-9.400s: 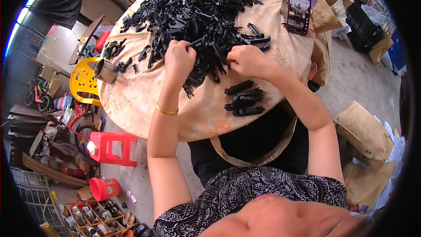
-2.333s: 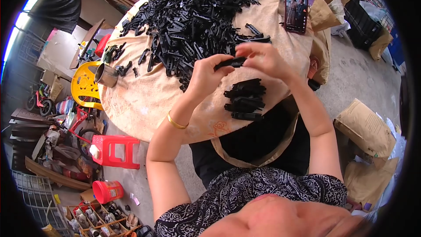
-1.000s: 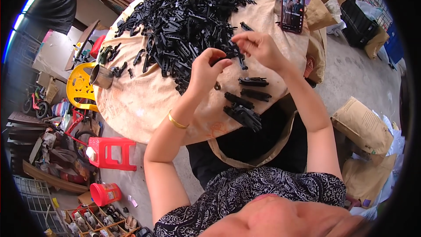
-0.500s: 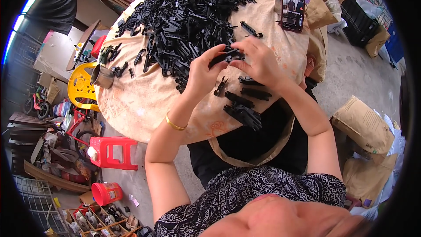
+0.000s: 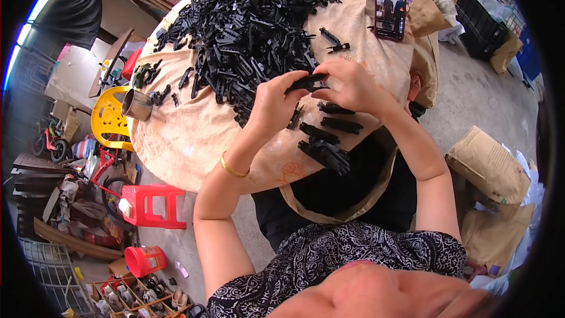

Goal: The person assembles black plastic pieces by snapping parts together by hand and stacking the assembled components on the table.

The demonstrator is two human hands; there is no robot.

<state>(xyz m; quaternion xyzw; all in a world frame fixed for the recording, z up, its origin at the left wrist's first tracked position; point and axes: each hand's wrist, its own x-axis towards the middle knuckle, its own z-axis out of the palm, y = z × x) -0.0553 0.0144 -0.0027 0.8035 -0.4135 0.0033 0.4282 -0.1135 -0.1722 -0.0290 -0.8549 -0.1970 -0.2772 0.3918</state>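
Over the near part of the cloth-covered table (image 5: 176,168), both my hands are closed on one narrow black plastic clip-like piece (image 5: 306,83). My left hand (image 5: 273,103) pinches its left end, and my right hand (image 5: 353,85) grips the right end; the fingers hide part of it. Just below the hands, several similar pieces lie in small stacks (image 5: 326,154) at the table's near edge. A large heap of loose black pieces (image 5: 247,35) spreads beyond my hands. One separate piece (image 5: 334,39) rests on the cloth past my right hand.
A phone (image 5: 389,9) leans upright against a metal cup at the far right. Another metal cup (image 5: 138,105) stands at the left edge by a yellow chair (image 5: 109,115). A red stool (image 5: 154,206) and red bucket (image 5: 145,261) are on the floor; paper sacks (image 5: 491,165) lie right.
My hands have come slightly nearer to me with the black piece between them. The right fingers have shifted on its end. The heap and stacks look the same.
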